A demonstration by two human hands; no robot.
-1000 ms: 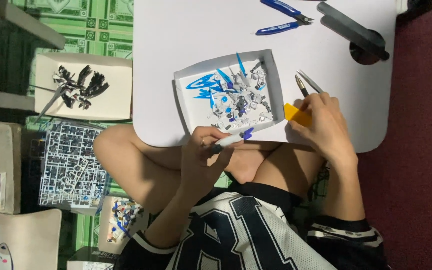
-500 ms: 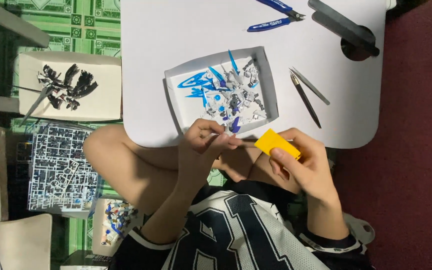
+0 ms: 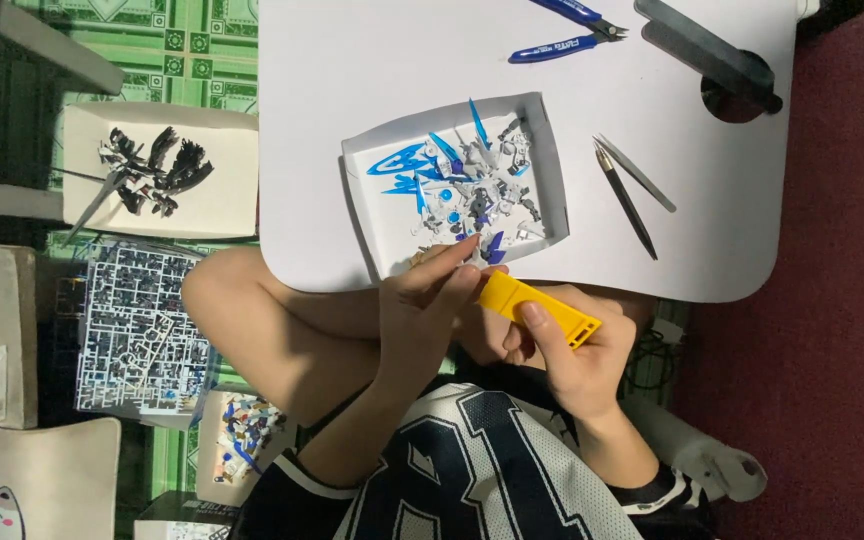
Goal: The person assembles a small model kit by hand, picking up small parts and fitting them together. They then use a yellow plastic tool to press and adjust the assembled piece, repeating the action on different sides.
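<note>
One yellow tool (image 3: pixel 537 308) sits clamped in the right hand (image 3: pixel 562 365); the left hand (image 3: pixel 420 310) pinches one small part; at 12 o'clock, one tray (image 3: pixel 372 205), two tweezers (image 3: pixel 632 190).

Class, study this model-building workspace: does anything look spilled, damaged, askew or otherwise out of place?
Nothing stands out. The loose blue and grey parts stay inside the white tray, the tweezers and blue nippers lie flat on the white table, and the left hand and right hand share the yellow tool.
</note>
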